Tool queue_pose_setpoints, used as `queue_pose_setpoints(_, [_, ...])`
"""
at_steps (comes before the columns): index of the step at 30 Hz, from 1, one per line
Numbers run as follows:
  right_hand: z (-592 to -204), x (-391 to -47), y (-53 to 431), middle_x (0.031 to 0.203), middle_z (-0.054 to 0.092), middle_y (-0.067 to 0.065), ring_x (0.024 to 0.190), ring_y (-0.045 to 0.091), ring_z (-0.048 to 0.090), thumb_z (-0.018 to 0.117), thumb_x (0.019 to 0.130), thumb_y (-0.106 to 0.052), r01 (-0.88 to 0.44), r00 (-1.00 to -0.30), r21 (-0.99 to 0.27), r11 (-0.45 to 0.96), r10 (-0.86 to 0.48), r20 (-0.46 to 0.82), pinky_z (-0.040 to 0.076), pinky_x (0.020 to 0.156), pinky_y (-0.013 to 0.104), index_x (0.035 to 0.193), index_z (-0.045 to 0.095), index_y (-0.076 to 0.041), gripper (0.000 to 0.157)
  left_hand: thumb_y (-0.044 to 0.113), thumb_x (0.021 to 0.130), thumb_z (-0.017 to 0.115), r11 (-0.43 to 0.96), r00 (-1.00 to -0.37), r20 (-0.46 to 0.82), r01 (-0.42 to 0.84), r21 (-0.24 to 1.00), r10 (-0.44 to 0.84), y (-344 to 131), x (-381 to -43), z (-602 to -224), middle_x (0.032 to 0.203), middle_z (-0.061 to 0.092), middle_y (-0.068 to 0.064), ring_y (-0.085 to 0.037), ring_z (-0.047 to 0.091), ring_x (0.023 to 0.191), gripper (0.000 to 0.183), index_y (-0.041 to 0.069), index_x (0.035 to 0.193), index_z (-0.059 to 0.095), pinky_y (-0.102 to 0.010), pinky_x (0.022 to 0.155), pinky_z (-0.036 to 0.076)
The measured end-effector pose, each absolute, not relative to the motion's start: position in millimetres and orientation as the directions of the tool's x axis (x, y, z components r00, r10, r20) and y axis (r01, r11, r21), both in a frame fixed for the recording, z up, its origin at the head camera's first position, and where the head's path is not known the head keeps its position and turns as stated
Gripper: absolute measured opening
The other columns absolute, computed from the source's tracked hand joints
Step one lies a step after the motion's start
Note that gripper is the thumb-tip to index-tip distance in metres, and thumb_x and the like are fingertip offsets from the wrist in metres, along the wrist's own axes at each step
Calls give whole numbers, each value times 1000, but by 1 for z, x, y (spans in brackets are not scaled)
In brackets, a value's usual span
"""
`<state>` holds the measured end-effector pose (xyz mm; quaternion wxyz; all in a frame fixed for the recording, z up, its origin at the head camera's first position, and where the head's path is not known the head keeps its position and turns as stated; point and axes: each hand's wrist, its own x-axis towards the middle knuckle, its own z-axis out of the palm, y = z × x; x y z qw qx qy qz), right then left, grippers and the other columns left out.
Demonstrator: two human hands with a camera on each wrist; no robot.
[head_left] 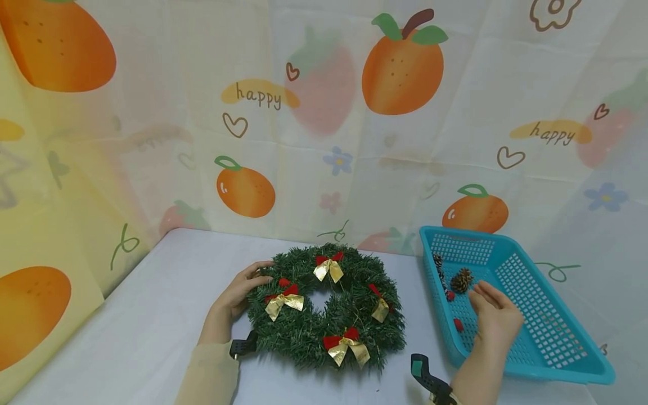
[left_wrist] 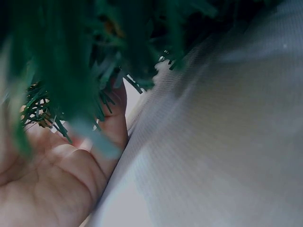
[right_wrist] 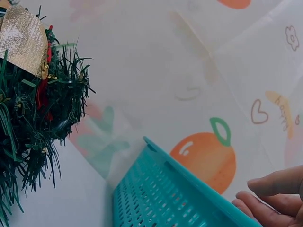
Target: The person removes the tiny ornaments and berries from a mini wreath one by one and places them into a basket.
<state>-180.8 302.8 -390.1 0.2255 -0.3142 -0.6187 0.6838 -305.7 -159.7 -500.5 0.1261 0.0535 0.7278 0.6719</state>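
A green artificial wreath [head_left: 298, 337] with several red and gold bows [head_left: 349, 347] lies on the white-covered table. My left hand [head_left: 244, 289] holds its left edge, fingers at the needles and a red berry close by. From the left wrist, the palm [left_wrist: 52, 189] shows beneath the branches, some fingers hidden by them. Over the blue plastic basket [head_left: 562, 349] hovers my right hand [head_left: 496, 320], loosely bent, with nothing seen in it. A brown pine cone [head_left: 462, 280] sits in the basket just beyond those fingers. In the right wrist view the fingertips [right_wrist: 258, 187] show above the basket rim.
Along the basket's left wall lie another pine cone [head_left: 438, 265] and red pieces [head_left: 458, 325]. The basket stands right of the wreath, its wall rising between wreath and right hand. Behind the table hangs a fruit-printed cloth [head_left: 314, 185].
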Motion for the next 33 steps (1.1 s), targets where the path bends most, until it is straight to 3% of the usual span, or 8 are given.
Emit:
queue_pose_setpoints(9, [-391,-180,302,75,65,-28,75,-9,62,67,92,-11,90,-685,-987,-132,711,-158,53,72,7,113,68,-20,23,22,95,62,91,-961,-124,-104,990,247,-159,-305,-500,167,12,-15,-44,1,154,52,9,143,48,-80,112,0])
queue_pose_setpoints(33, [-382,-184,292,73,68,-23,72,-6,65,66,92,-9,-4,-699,-989,-149,707,-104,54,69,8,96,73,-23,16,23,95,62,88,-957,-123,-103,991,263,-160,-306,-500,167,16,-15,-43,1,155,54,11,145,45,-84,108,0])
